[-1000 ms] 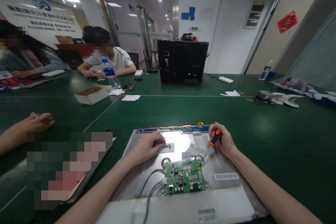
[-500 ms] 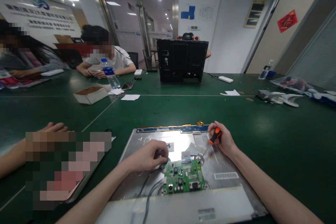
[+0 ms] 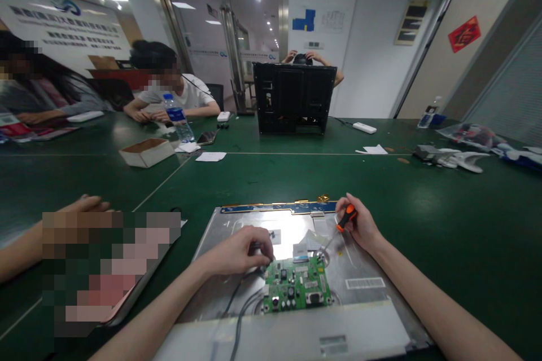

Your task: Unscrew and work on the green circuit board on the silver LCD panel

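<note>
A green circuit board [image 3: 298,285] lies on the silver back of a display panel [image 3: 364,265]. My right hand [image 3: 358,223] grips a screwdriver [image 3: 347,217] with an orange and black handle; its shaft slants down left to the board's upper right corner. At the board's upper left corner is my left hand [image 3: 249,248], its fingers closed and pinched; what they hold, if anything, is hidden. Dark cables [image 3: 239,321] run from the board's left side over the panel. A blue strip board [image 3: 271,208] with gold edges lines the panel's far edge.
Another person's hand and forearm [image 3: 84,208] rest at the left, by a partly pixelated flat object [image 3: 127,287]. Farther off are an open box [image 3: 146,153], a water bottle [image 3: 178,118], a black monitor frame [image 3: 294,98] and plastic bags [image 3: 470,135]. People sit beyond.
Both my hands stay nearly in place; the screwdriver handle has shifted very slightly. Behind the black monitor frame, a person's raised arms have moved higher and outward.
</note>
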`<state>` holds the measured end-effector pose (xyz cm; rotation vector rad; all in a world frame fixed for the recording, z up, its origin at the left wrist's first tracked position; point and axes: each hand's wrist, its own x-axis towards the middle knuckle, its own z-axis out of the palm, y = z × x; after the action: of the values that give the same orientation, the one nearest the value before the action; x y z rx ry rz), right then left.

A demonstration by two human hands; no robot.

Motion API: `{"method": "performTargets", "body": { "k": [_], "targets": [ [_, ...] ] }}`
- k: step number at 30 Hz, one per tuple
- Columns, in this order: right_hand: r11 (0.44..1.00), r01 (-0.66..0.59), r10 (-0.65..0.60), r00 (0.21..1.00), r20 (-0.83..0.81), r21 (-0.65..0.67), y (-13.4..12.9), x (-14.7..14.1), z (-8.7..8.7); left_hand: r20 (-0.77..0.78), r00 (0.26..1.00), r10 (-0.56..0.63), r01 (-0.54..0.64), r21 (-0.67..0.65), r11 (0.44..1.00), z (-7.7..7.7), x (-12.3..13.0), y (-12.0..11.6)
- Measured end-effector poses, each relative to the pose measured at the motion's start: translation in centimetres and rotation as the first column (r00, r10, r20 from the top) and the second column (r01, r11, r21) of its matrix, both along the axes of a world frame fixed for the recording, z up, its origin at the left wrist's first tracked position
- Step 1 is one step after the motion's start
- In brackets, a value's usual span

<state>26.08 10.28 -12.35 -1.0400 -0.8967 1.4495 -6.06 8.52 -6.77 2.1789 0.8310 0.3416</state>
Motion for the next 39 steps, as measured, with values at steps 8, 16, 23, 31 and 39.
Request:
{"method": "performTargets", "body": {
  "k": [8, 16, 23, 31, 39],
  "targets": [
    [0.998, -0.024, 0.024, 1.0, -0.002, 0.06, -0.1, 0.2, 0.6, 0.015, 1.0, -0.022, 0.023, -0.066, 0.998, -0.8, -0.2, 0.6],
    [0.954, -0.145, 0.093, 0.975, 0.203, 0.263, -1.7, -2.8, 5.1, 0.106, 0.994, -0.034, 0.044, -0.099, 0.994, -0.9, -0.4, 1.0],
    [0.869, -0.178, -0.003, 0.931, 0.364, 0.462, -3.2, -9.4, 8.6, 0.082, 0.997, -0.004, 0.014, -0.123, 0.992, -0.8, -0.3, 0.8],
    [0.672, -0.337, -0.097, 0.842, 0.53, 0.659, -3.0, -12.7, 10.0, 0.1, 0.995, 0.0, 0.018, -0.177, 0.984, -1.3, -0.6, 1.1],
    [0.543, -0.508, -0.14, 0.73, 0.669, 0.669, -3.5, -11.6, 9.8, 0.063, 0.998, 0.002, 0.009, -0.181, 0.984, -0.6, -0.7, 0.8]
  ]
}}
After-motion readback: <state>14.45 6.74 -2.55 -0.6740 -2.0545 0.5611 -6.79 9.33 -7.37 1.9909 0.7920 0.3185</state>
